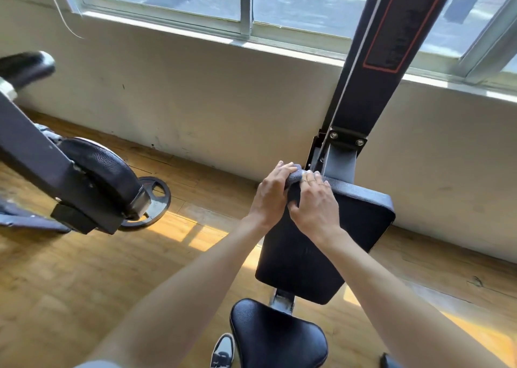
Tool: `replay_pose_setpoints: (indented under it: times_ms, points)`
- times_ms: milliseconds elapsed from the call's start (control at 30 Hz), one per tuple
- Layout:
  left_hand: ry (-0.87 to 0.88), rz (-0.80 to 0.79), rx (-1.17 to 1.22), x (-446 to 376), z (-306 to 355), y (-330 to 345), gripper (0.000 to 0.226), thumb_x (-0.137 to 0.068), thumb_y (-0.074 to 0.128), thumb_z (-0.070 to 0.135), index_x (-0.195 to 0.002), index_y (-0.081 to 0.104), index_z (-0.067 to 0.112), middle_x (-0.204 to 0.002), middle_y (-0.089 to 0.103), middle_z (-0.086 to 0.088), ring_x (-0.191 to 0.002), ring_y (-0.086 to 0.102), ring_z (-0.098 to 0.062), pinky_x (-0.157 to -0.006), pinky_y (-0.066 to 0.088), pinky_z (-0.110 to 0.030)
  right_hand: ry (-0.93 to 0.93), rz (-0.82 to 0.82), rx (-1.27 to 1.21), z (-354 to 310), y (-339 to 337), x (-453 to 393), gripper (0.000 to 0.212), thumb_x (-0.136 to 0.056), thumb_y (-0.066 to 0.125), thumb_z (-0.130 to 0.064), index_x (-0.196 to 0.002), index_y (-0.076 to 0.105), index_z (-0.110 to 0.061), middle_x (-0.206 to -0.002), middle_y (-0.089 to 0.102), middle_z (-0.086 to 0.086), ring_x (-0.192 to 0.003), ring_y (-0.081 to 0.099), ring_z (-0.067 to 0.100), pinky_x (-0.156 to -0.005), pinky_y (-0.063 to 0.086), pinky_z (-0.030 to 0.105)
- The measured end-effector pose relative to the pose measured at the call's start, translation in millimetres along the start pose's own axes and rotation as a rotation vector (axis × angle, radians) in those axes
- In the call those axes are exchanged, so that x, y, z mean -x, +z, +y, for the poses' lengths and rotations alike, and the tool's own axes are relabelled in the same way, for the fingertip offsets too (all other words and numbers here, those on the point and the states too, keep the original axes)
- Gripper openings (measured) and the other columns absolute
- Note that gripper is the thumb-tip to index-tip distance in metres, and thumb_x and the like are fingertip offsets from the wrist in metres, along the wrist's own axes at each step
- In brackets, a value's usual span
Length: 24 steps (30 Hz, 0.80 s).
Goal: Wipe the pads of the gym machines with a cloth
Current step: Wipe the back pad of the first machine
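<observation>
- The grey cloth (293, 181) sits bunched at the far left corner of the black back pad (335, 241), just below the bracket where the tall upright (372, 82) meets it.
- Your left hand (270, 197) curls its fingers over the cloth from the left side; your right hand (314, 204) closes on it from the right, thumb tucked beneath, so both hands grip the same wad and touch each other.
- You appear to be at the start of a stroke on this pad, working its top edge; most of the surface below your hands looks unwiped, though that is a judgement.
- The next move calls for drawing the cloth down toward you along the pad, keeping it pressed flat.
- The smaller seat pad (277, 337) lies just beneath, nearer you, by your shoe (222, 349).
- Off to the left, another machine's curved pad (103, 172) stands above a weight plate (154, 199) on the wooden floor (70, 283), well apart and probably awaiting its turn.
</observation>
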<state>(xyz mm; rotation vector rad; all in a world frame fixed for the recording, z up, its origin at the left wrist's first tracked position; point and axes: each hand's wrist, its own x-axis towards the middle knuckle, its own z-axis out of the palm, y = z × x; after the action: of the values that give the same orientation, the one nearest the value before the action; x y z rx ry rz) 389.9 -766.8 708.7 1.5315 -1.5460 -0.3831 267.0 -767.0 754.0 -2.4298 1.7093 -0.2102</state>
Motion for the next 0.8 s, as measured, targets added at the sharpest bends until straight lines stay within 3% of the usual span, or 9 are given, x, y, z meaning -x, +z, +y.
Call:
replay_pose_setpoints:
  times_ms: [100,200,367,433,533,633,700,800]
  points:
    - [0.011,0.070,0.057,7.2,-10.0,3.4,0.046,-0.095,0.059,-0.008,-0.139,0.061,0.006,-0.146,0.060,-0.007,-0.139,0.052,-0.020,-0.118,0.041,-0.033,-0.002,0.040,0.029,-1.5,4.3,-1.0,0.076,-0.094,0.057,-0.025,-0.159,0.027,-0.001,-0.165,0.031,0.017,-0.156,0.020,0.028,-0.129,0.010,0.037]
    - [-0.087,0.149,0.130,16.4,-17.0,10.1,0.045,-0.098,0.057,-0.002,-0.142,0.059,0.007,-0.144,0.061,-0.007,-0.134,0.057,-0.017,-0.115,0.043,-0.031,0.001,0.057,0.071,-1.7,7.7,-2.3,0.075,-0.091,0.060,-0.022,-0.157,0.033,0.000,-0.162,0.036,0.019,-0.154,0.027,0.029,-0.128,0.015,0.037]
    - [-0.192,0.121,0.247,24.4,-35.3,12.0,0.043,-0.099,0.057,0.001,-0.141,0.061,0.010,-0.131,0.069,-0.005,-0.119,0.064,-0.016,-0.105,0.050,-0.035,0.029,0.065,0.107,-7.9,7.8,-3.7,0.074,-0.093,0.062,-0.023,-0.158,0.033,-0.002,-0.163,0.034,0.016,-0.155,0.025,0.027,-0.127,0.016,0.036]
    - [-0.175,0.108,0.276,20.9,-34.7,12.3,0.044,-0.102,0.057,0.004,-0.146,0.056,0.008,-0.141,0.063,-0.006,-0.131,0.058,-0.015,-0.112,0.045,-0.034,0.045,0.061,0.132,-11.5,8.9,-5.0,0.075,-0.093,0.062,-0.025,-0.158,0.032,-0.002,-0.163,0.034,0.017,-0.155,0.025,0.028,-0.127,0.016,0.036]
    - [-0.040,0.021,0.250,22.0,-33.8,20.3,0.063,-0.101,0.054,-0.005,-0.159,0.035,0.010,-0.164,0.037,-0.008,-0.154,0.031,-0.022,-0.125,0.030,-0.043,0.066,0.069,0.153,-15.3,10.5,-6.1,0.075,-0.091,0.062,-0.024,-0.157,0.033,0.000,-0.162,0.036,0.019,-0.154,0.028,0.030,-0.127,0.018,0.037]
    - [0.028,-0.017,0.208,28.2,-44.1,21.2,0.075,-0.098,0.053,-0.013,-0.163,0.025,0.012,-0.169,0.025,-0.006,-0.159,0.014,-0.026,-0.128,0.020,-0.044,0.063,0.080,0.171,-15.2,11.7,-4.5,0.076,-0.089,0.065,-0.023,-0.156,0.036,-0.001,-0.161,0.038,0.018,-0.153,0.030,0.030,-0.126,0.021,0.038]
    - [0.072,0.015,0.143,25.3,-51.7,15.6,0.073,-0.095,0.055,-0.016,-0.160,0.032,0.007,-0.167,0.031,-0.008,-0.158,0.017,-0.026,-0.128,0.020,-0.038,0.055,0.088,0.178,-14.2,12.6,-3.7,0.076,-0.089,0.065,-0.023,-0.156,0.037,-0.001,-0.161,0.038,0.017,-0.153,0.030,0.029,-0.126,0.021,0.038]
    - [0.080,0.006,0.087,17.7,-65.8,12.6,0.072,-0.091,0.059,-0.020,-0.156,0.039,0.003,-0.162,0.040,-0.011,-0.153,0.031,-0.026,-0.124,0.031,-0.041,0.066,0.103,0.176,-14.8,13.6,-3.0,0.075,-0.090,0.065,-0.024,-0.156,0.037,-0.001,-0.161,0.038,0.016,-0.154,0.029,0.028,-0.126,0.020,0.038]
